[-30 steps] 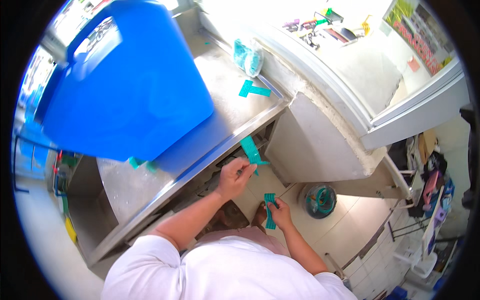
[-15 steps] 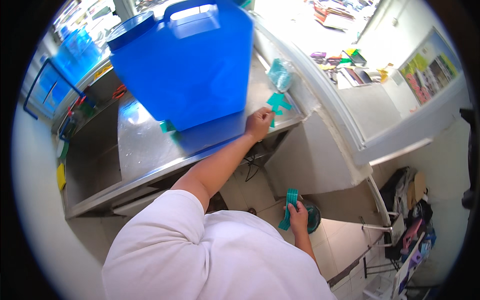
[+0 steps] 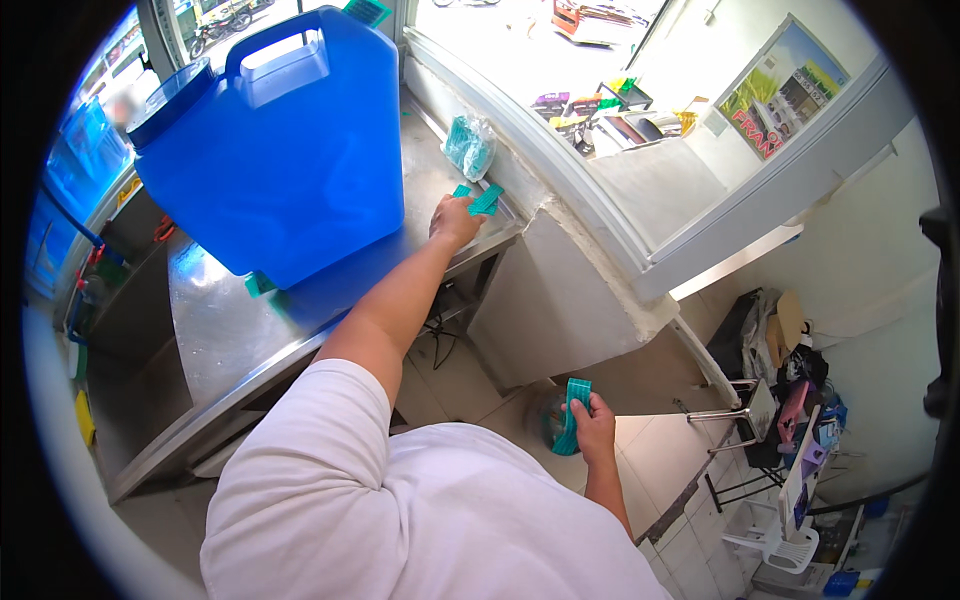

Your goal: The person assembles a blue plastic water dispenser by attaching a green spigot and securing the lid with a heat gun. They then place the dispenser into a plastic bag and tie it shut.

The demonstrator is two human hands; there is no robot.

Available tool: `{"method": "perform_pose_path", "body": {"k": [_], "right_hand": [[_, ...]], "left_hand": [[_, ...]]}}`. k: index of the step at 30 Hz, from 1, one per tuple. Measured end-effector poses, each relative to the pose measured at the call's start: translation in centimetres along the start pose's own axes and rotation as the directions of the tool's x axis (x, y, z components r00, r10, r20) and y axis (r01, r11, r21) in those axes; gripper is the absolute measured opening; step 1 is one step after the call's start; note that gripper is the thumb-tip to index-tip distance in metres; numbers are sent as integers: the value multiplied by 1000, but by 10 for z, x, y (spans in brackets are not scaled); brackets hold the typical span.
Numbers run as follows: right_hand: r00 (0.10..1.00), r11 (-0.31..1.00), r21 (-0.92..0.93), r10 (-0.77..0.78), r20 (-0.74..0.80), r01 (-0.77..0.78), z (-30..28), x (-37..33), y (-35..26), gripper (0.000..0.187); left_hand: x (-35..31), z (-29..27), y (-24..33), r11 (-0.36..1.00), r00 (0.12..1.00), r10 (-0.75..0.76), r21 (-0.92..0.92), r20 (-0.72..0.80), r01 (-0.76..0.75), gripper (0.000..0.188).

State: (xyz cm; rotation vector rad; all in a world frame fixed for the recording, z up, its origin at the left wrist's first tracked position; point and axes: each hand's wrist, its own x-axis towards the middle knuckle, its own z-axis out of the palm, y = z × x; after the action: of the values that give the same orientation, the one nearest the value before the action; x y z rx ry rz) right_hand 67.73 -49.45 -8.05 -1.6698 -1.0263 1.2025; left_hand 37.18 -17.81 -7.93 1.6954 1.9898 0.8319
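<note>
My left hand [image 3: 455, 222] reaches out over the metal counter, fingers curled, at a small group of flat green plastic strips [image 3: 487, 199] near the right end. The hand covers part of them, so what its fingers grip is hidden. Lower right, my right hand [image 3: 594, 422] is closed around a bundle of green lined strips [image 3: 573, 405], held upright. A large blue water jug [image 3: 290, 180] with a handle and round lid stands on the counter left of my left hand. A clear bag of green pieces [image 3: 469, 147] lies just beyond the strips.
The steel counter [image 3: 235, 350] has a sink basin [image 3: 130, 345] at its left. A low concrete wall [image 3: 530, 300] and window sill border the right side. A round dark bin [image 3: 548, 420] stands behind my right hand. Chairs and piled items [image 3: 775, 350] are farther right.
My view has turned right, so the jug and counter appear further left. My left hand has moved onto the green strips, overlapping them more. My right hand still holds its bundle.
</note>
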Motion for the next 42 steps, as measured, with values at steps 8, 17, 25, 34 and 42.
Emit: {"method": "perform_pose_path", "body": {"k": [8,17,25,34,42], "right_hand": [[1000,994,104,29,-1,-29,-10,17,-31,15],[994,992,127,9,105,-22,16,33,-65,25],[791,949,40,-283,542,311,101,42,-182,32],[438,795,26,-361,823,606,212,-1,-306,26],[335,665,97,-491,804,741,275,-35,-399,17]], "left_hand": [[-5,-2,-28,1000,995,2,14,-98,0,29],[-45,0,9,982,990,82,162,118,-101,74],[-122,-124,27,478,722,477,-838,501,265,79],[-186,-325,-23,766,849,513,-514,125,-387,42],[-202,-454,-50,777,797,595,-180,-105,-604,21]]}}
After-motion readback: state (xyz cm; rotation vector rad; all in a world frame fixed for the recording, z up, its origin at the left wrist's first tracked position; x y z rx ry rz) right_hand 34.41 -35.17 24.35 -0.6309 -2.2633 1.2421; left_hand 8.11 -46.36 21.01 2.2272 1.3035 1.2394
